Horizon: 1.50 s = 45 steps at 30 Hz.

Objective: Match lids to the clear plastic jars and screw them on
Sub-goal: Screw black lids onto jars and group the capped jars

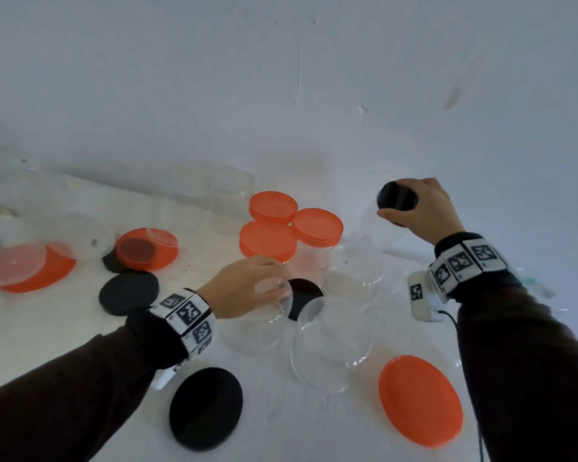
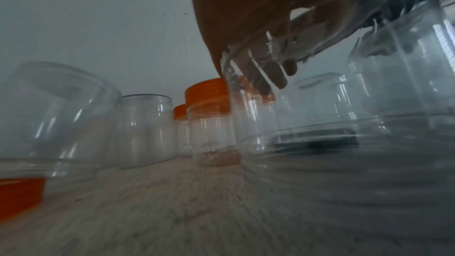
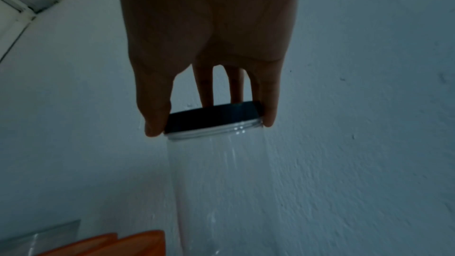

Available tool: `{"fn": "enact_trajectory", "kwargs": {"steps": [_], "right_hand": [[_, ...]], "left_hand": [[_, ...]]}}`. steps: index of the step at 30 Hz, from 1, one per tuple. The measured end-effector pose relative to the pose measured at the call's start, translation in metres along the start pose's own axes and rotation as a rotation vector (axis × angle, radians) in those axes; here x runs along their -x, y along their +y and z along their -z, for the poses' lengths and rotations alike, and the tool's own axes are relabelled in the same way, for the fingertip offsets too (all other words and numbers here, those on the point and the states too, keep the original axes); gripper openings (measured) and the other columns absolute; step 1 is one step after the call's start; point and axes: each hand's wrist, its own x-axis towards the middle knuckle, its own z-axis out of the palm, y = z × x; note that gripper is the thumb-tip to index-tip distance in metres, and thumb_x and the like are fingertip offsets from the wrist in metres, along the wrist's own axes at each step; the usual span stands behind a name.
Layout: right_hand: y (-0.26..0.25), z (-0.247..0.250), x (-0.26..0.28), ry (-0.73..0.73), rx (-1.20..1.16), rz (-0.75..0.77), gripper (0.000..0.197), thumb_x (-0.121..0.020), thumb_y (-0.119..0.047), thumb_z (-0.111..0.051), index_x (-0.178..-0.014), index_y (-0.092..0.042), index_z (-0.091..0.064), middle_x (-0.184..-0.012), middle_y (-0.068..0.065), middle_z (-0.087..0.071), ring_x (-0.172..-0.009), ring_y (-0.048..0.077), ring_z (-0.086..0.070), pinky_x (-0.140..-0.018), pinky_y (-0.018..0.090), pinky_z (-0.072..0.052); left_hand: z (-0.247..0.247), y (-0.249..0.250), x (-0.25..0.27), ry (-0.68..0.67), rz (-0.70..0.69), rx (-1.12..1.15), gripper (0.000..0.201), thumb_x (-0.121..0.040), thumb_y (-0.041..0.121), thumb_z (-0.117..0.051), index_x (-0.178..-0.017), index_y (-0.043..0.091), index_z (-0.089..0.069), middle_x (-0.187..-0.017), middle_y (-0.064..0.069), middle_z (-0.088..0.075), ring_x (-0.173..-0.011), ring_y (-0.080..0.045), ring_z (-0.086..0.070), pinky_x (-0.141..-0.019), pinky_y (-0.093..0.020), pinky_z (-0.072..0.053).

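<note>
The right hand (image 1: pixel 421 208) holds a black lid (image 1: pixel 396 196) from above; in the right wrist view the thumb and fingertips (image 3: pixel 269 118) are curled around the lid's edge and pinch it. This lid sits on the mouth of a tall clear jar (image 3: pixel 216 182), which hangs below the hand, close to the white wall (image 1: pixel 281 78). Whether the jar's base touches the table, I cannot tell.

The left hand (image 1: pixel 247 288) is on the open mouth of another clear jar (image 1: pixel 257 325), which stands on the white table (image 1: pixel 314 428). In the left wrist view its fingers (image 2: pixel 270 77) reach down inside the rim, bent over the edge and gripping it. Just beside this jar, on its right, stands a second open jar (image 1: pixel 331 348), and a flat black lid (image 1: pixel 302 295) lies between and behind them.

Behind the left hand, three jars closed with orange lids (image 1: pixel 291 225) stand together, touching each other. On the near side of the table lie a loose black lid (image 1: pixel 206 408) and a loose orange lid (image 1: pixel 421 400), well apart. Further left lie one more black lid (image 1: pixel 129 293) and an orange lid (image 1: pixel 146 250) with a clear jar over it; this part is blurred. More open jars stand at the back near the wall.
</note>
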Motion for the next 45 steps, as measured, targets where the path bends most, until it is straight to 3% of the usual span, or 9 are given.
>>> {"fn": "enact_trajectory", "kwargs": {"steps": [9, 16, 25, 30, 34, 37, 40, 42, 45], "right_hand": [[0.009, -0.029, -0.022, -0.134, 0.019, 0.092, 0.056, -0.079, -0.035, -0.071, -0.126, -0.012, -0.052, -0.131, 0.012, -0.046, -0.119, 0.029, -0.043, -0.095, 0.033, -0.035], [0.001, -0.034, -0.031, -0.154, 0.09, 0.144, 0.04, -0.086, -0.025, -0.063, -0.122, -0.009, -0.056, -0.125, 0.013, -0.045, -0.116, 0.027, -0.042, -0.092, 0.035, -0.038], [-0.008, -0.026, -0.023, -0.249, 0.168, 0.155, 0.05, -0.088, -0.029, -0.06, -0.131, -0.009, -0.047, -0.131, 0.013, -0.045, -0.116, 0.029, -0.045, -0.096, 0.039, -0.038], [-0.037, -0.007, 0.017, -0.154, 0.033, 0.318, 0.043, -0.086, -0.03, -0.062, -0.124, -0.011, -0.054, -0.124, 0.006, -0.051, -0.111, 0.022, -0.049, -0.09, 0.031, -0.04], [-0.062, 0.0, 0.076, -0.397, -0.081, 0.432, 0.041, -0.082, -0.037, -0.065, -0.118, -0.019, -0.058, -0.114, -0.007, -0.056, -0.1, 0.012, -0.055, -0.083, 0.021, -0.041], [-0.068, -0.006, 0.114, -0.653, -0.014, 0.496, 0.06, -0.076, -0.054, -0.062, -0.129, -0.029, -0.048, -0.125, -0.017, -0.044, -0.113, 0.004, -0.045, -0.096, 0.024, -0.039], [-0.067, -0.018, 0.133, -0.777, 0.15, 0.522, 0.09, -0.07, -0.062, -0.065, -0.143, -0.038, -0.02, -0.148, -0.014, -0.016, -0.133, 0.01, -0.021, -0.108, 0.03, -0.028], [-0.064, -0.023, 0.139, -0.814, 0.233, 0.517, 0.103, -0.066, -0.061, -0.07, -0.144, -0.044, -0.006, -0.152, -0.016, 0.0, -0.138, 0.014, -0.009, -0.109, 0.034, -0.024], [-0.06, -0.028, 0.144, -0.83, 0.307, 0.503, 0.108, -0.066, -0.052, -0.076, -0.142, -0.049, 0.0, -0.152, -0.014, 0.001, -0.137, 0.016, -0.011, -0.104, 0.034, -0.031]], "left_hand": [[-0.001, -0.001, 0.004, 0.009, 0.044, 0.034, 0.059, -0.075, 0.062, -0.037, -0.118, 0.029, -0.062, -0.12, 0.015, -0.057, -0.11, 0.0, -0.049, -0.095, -0.022, -0.038], [-0.001, 0.002, 0.005, 0.032, 0.047, 0.048, 0.056, -0.078, 0.06, -0.039, -0.116, 0.028, -0.064, -0.118, 0.021, -0.055, -0.11, 0.005, -0.048, -0.097, -0.025, -0.039], [0.0, 0.001, 0.003, -0.02, 0.047, 0.013, 0.059, -0.079, 0.061, -0.036, -0.119, 0.026, -0.061, -0.124, 0.013, -0.057, -0.115, 0.0, -0.048, -0.1, -0.03, -0.039], [0.005, 0.001, 0.007, -0.105, -0.006, -0.042, 0.081, -0.074, 0.079, -0.032, -0.13, 0.025, -0.052, -0.139, 0.008, -0.047, -0.128, -0.006, -0.039, -0.108, -0.026, -0.028], [0.009, 0.001, 0.019, -0.152, -0.097, -0.148, 0.085, -0.072, 0.081, -0.031, -0.136, 0.026, -0.044, -0.144, 0.01, -0.037, -0.131, -0.005, -0.031, -0.108, -0.023, -0.021], [0.014, 0.001, 0.023, -0.183, -0.085, -0.189, 0.085, -0.071, 0.08, -0.033, -0.139, 0.029, -0.039, -0.146, 0.013, -0.033, -0.132, -0.003, -0.026, -0.105, -0.019, -0.015], [0.017, -0.001, 0.025, -0.194, -0.035, -0.181, 0.094, -0.064, 0.087, -0.026, -0.14, 0.032, -0.037, -0.147, 0.012, -0.032, -0.133, -0.007, -0.026, -0.105, -0.02, -0.016], [0.018, -0.004, 0.027, -0.187, -0.018, -0.171, 0.098, -0.06, 0.091, -0.022, -0.139, 0.034, -0.037, -0.148, 0.01, -0.032, -0.134, -0.009, -0.026, -0.107, -0.024, -0.018], [0.02, -0.01, 0.03, -0.167, -0.006, -0.144, 0.098, -0.059, 0.092, -0.023, -0.138, 0.036, -0.037, -0.147, 0.01, -0.034, -0.133, -0.008, -0.027, -0.108, -0.026, -0.019]]}}
